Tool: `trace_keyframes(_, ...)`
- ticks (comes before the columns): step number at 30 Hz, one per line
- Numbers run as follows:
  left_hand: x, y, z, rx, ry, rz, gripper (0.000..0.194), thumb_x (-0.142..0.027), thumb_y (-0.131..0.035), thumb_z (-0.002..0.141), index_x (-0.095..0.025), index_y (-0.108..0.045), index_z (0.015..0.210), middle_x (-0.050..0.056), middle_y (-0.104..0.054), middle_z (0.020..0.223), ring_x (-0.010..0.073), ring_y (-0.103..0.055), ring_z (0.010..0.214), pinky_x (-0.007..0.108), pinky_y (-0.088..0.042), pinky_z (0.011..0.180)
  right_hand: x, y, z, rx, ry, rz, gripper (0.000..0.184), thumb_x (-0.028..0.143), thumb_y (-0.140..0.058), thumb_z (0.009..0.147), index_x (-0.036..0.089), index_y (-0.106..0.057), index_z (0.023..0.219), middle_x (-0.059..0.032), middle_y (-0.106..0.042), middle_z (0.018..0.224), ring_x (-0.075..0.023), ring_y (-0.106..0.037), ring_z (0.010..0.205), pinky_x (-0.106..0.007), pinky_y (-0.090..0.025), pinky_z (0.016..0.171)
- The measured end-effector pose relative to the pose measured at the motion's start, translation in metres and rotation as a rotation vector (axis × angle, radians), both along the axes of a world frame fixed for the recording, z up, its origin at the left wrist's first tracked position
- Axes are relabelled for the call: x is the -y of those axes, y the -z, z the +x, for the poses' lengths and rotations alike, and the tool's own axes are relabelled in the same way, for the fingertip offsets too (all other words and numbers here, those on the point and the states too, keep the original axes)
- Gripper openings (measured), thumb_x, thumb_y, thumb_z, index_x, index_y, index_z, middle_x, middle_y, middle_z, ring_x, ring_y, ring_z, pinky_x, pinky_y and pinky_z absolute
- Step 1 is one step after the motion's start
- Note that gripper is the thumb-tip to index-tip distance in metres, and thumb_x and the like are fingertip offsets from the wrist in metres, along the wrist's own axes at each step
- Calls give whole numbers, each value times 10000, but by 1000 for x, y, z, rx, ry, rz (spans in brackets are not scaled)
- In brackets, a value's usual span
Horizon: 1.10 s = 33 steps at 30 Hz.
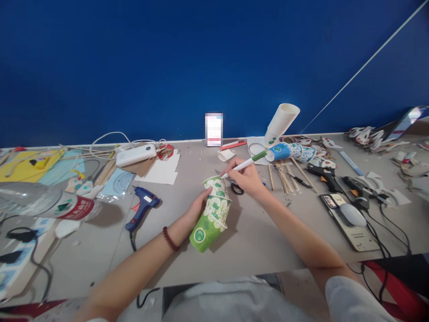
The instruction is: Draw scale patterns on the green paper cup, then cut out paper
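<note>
Several green-and-white patterned paper cups [216, 210], nested into a curved stack, lean over the table in front of me. My left hand [201, 201] grips the stack near its upper end from the left side. Held in my right hand [244, 176] is a white marker [246, 164] with a green end, its tip close to the rim of the uppermost cup. Whether the tip touches the cup I cannot tell. Just behind my right hand lies a pair of dark-handled scissors [237, 188], partly hidden.
Left are a blue glue gun [142, 208], a plastic bottle [72, 205], a white power bank [136, 154] and a power strip [23, 259]. Right are white cups [282, 123], blue cups [281, 151], wooden sticks [284, 179], black glue guns and a phone [351, 228] under a mouse [352, 214].
</note>
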<state>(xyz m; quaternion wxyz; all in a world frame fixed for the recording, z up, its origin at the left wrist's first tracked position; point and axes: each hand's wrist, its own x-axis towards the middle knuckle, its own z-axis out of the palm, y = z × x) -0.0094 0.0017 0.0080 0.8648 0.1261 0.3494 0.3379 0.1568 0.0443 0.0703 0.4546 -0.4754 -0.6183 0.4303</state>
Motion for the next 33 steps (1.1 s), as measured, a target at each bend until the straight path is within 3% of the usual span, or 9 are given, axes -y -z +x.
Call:
trace_keyframes(10, -1, 0, 0, 15, 2, -10, 394, -393, -507, 812, -49, -637, 953, 155, -702, 795, 245, -662, 680, 356, -507, 700, 0, 0, -1, 23, 29, 16, 68, 162, -508, 691, 196, -564, 672, 2, -658, 675, -152, -576, 629, -263, -427, 555)
trace_keyframes(20, 0, -1, 0, 16, -5, -30, 386, -385, -507, 812, -58, -631, 976, 146, -702, 801, 237, -662, 685, 348, -507, 702, 0, 0, -1, -4, 2, -3, 59, 169, -510, 691, 195, -547, 652, -11, -669, 698, -167, -603, 689, -279, -451, 601)
trace_keyframes(25, -1, 1, -1, -9, 12, -45, 416, -415, -496, 813, -61, -627, 988, 145, -699, 770, 252, -662, 676, 374, -501, 714, -1, 1, -1, 27, 50, 4, 48, 181, -515, 687, 193, -557, 668, -4, -649, 662, -148, -568, 605, -265, -422, 537)
trace_keyframes(33, 1, -2, 0, 14, 9, -22, 404, -400, -505, 810, -57, -635, 979, 148, -701, 789, 244, -659, 676, 357, -500, 704, -1, 0, -1, -20, 15, -19, 52, 174, -521, 694, 196, -550, 659, -20, -674, 703, -182, -630, 722, -303, -487, 643)
